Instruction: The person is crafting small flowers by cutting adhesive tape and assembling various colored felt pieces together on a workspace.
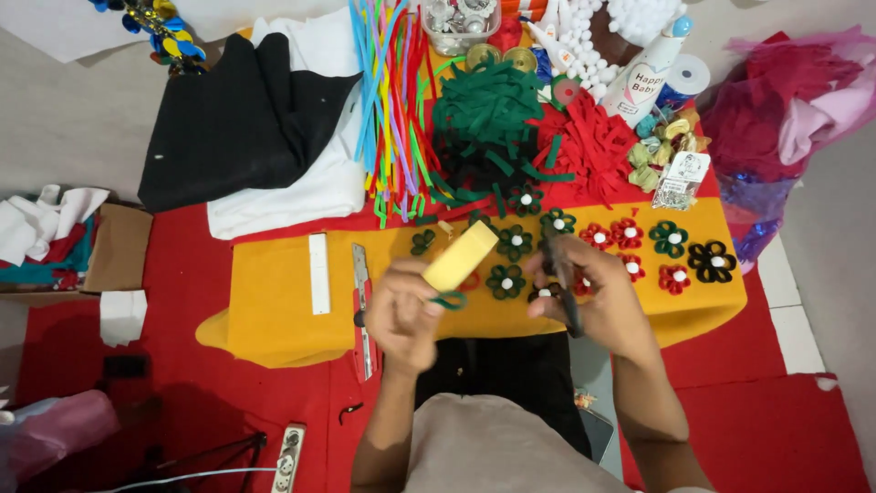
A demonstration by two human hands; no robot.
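A pale yellow rectangular block (461,256) is gripped by its lower end in the left hand (404,315), its long axis tilted up and to the right, away from the body; a small green felt loop (450,299) is pinched beneath it by the same fingers; the right hand (598,297) is closed round a pair of dark scissors (564,283), whose blades run nearly upright just right of the block, so the right hand lies beside it but apart. Both hands are held over a yellow felt sheet (274,310) spread on red cloth (182,274); finished felt flowers with white centres (671,239) lie to the right; heaps of green felt strips (484,114) and red felt strips (593,146) lie beyond.
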